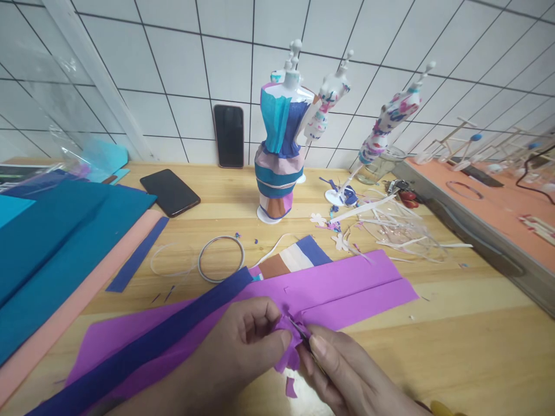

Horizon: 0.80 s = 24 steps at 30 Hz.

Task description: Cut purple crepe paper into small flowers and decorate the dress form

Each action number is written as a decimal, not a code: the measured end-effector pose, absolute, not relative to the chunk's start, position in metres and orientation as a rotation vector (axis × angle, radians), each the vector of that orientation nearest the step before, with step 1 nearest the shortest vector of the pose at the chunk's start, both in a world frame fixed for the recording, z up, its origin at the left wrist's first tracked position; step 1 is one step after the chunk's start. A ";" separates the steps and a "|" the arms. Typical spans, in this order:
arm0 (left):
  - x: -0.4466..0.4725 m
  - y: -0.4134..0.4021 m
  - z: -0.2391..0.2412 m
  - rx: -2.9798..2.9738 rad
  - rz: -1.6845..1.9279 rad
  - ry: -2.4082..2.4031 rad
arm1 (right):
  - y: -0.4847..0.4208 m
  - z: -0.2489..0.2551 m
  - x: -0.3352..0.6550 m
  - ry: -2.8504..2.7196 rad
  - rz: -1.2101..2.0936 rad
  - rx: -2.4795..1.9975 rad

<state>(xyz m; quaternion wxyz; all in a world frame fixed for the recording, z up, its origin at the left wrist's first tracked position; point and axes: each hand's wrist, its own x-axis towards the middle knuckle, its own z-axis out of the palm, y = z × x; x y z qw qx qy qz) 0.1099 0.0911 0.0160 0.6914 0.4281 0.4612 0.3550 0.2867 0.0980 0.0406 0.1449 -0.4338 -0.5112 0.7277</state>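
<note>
Pinched between the thumb and fingers of my left hand [254, 341] is a small crumpled piece of purple crepe paper [286, 361]. My right hand [342, 361] closes around slim dark tweezers [301, 332], whose pointed tips touch the upper part of that piece. Most of the tool's body is hidden by my fingers. Just below, a tiny purple scrap [291, 387] shows. Under and beyond both hands lies a large purple sheet [347, 289], with a long navy strip [143, 344] slanting across its left part.
A paper-dressed mannequin [280, 156] stands at the back, near a tilted, paint-flecked one [388, 124]. Phones [170, 192] and a metal ring [221, 238] are behind the purple sheet. Teal sheets [65, 225] cover the left side; plastic scraps [390, 222] lie right, beside an orange-topped surface [485, 208].
</note>
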 end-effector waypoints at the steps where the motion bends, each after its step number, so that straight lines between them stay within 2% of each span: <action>1: 0.110 0.091 0.016 0.958 0.790 1.039 | 0.098 0.042 0.287 -1.466 2.098 -1.249; 24: 0.110 0.091 0.023 0.925 0.761 0.959 | 0.097 0.038 0.289 -1.502 2.107 -1.204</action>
